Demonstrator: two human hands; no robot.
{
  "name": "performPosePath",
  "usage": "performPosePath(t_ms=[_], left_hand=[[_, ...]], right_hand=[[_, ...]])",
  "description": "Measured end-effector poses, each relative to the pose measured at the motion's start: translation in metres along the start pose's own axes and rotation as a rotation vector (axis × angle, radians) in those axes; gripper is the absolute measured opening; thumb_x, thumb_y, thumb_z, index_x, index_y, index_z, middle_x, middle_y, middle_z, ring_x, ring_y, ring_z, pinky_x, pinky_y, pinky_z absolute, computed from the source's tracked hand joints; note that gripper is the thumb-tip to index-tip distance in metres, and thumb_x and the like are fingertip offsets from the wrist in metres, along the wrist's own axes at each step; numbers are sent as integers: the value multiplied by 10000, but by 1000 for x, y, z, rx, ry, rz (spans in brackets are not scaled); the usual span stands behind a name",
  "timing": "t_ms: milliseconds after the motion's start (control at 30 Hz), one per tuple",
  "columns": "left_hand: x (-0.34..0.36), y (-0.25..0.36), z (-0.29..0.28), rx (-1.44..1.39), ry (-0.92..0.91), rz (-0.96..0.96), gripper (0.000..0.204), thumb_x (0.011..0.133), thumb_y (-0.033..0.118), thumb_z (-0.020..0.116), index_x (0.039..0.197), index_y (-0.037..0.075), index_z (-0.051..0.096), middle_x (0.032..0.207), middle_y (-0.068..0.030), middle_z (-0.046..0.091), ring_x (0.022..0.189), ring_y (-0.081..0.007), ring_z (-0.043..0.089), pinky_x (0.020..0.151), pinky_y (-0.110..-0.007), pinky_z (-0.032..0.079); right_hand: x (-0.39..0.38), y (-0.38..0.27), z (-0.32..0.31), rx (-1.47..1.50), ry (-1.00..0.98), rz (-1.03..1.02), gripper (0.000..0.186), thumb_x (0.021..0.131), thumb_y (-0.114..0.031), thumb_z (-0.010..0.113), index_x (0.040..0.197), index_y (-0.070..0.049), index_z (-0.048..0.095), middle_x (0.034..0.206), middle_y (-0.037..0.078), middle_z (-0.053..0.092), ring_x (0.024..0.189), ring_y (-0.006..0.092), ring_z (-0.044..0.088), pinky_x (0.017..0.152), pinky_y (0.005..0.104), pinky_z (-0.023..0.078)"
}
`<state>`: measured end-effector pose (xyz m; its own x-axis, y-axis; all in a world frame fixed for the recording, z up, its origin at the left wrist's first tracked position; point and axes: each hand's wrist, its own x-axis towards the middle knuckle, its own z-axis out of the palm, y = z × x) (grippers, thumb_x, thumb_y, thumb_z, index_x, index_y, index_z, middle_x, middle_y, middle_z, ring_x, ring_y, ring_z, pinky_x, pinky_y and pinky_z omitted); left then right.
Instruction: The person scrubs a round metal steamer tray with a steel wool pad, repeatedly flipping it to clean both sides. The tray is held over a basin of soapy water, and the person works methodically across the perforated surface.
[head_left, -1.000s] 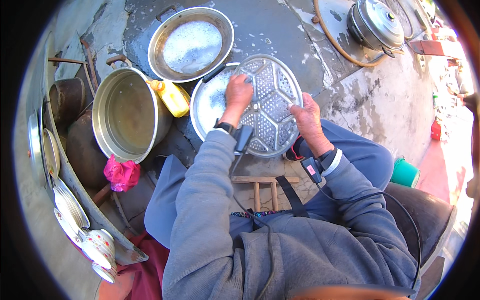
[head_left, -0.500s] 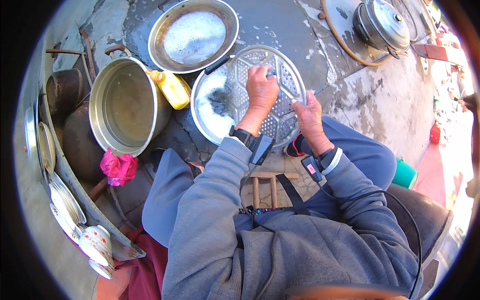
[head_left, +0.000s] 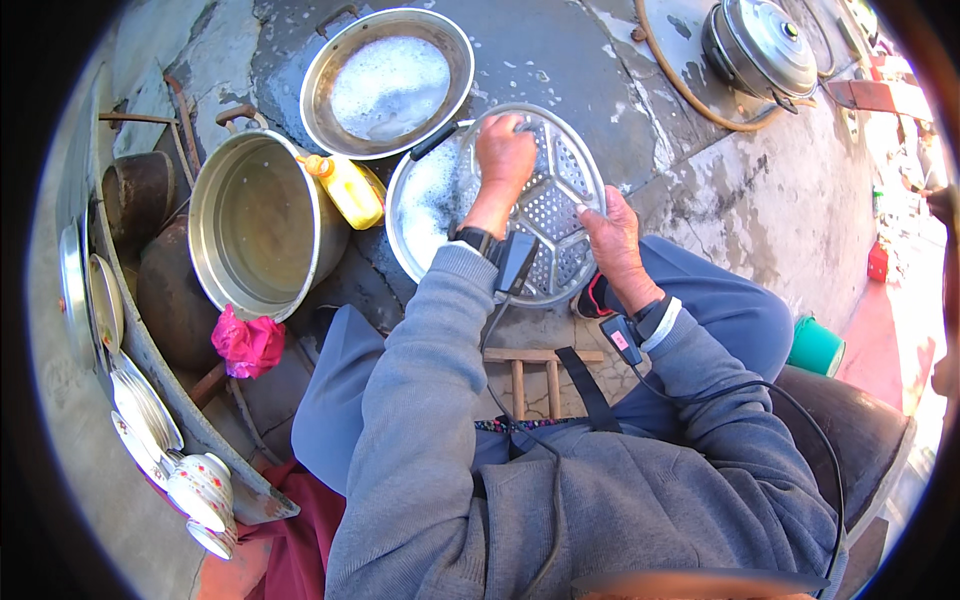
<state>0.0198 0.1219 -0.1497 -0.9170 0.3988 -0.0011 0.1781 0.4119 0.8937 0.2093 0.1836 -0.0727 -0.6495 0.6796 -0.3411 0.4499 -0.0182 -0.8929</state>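
A round perforated metal steamer tray [head_left: 555, 200] is tilted over the right part of a metal basin of suds [head_left: 425, 205]. My right hand [head_left: 615, 245] grips the tray's right rim, thumb on the upper face and fingers around the edge. Against the tray's upper left face presses my left hand [head_left: 505, 155], its fingers curled closed; what they hold, if anything, is hidden. A black handle [head_left: 434, 140] shows at the basin's upper left rim.
Another pan [head_left: 310, 105] with foamy water stands beyond. To the left are a large pot of cloudy water [head_left: 196, 240], a yellow bottle [head_left: 352, 192] and a pink crumpled bag [head_left: 247, 342]. Stacked dishes [head_left: 145, 410] line the left; a lidded pot [head_left: 765, 50] and hose [head_left: 668, 75] lie far right.
My left hand has moved slightly up and left across the tray. The tray has shifted a little left and toward me; my right hand keeps its hold on the rim.
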Motion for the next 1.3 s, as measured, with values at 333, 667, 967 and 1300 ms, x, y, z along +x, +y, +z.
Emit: performPosePath(t_ms=[333, 667, 967, 1300], left_hand=[[-12, -97, -22, 263, -1, -381, 280, 726, 151, 626, 951, 70, 772, 952, -202, 735, 926, -385, 694, 854, -427, 531], [9, -29, -7, 68, 63, -167, 262, 759, 136, 676, 996, 57, 756, 1080, -170, 676, 1032, -357, 647, 941, -404, 500], [-31, -55, -17, 175, -74, 44, 219, 776, 74, 635, 964, 84, 746, 1019, -192, 641, 970, -383, 644, 858, -455, 525], [-49, -132, -41, 198, -122, -486, 321, 778, 131, 591, 1043, 70, 762, 1086, -228, 675, 1029, -417, 638, 925, -447, 505]], right_hand=[[-1, -5, 2, -3, -5, -43, 193, 901, -10, 636, 1093, -33, 637, 956, -10, 646, 885, 75, 556, 813, 255, 472], [0, -2, 10, 162, -18, -6, 208, 884, 2, 639, 1091, -27, 635, 934, -6, 653, 853, 77, 564, 785, 256, 484], [2, -7, -3, 222, 37, 65, 186, 876, 1, 628, 1059, -23, 653, 929, -14, 651, 852, 84, 570, 776, 252, 472], [4, 6, -1, 169, 53, -15, 188, 904, -14, 632, 1091, -17, 653, 939, -20, 655, 865, 74, 561, 791, 246, 471]])
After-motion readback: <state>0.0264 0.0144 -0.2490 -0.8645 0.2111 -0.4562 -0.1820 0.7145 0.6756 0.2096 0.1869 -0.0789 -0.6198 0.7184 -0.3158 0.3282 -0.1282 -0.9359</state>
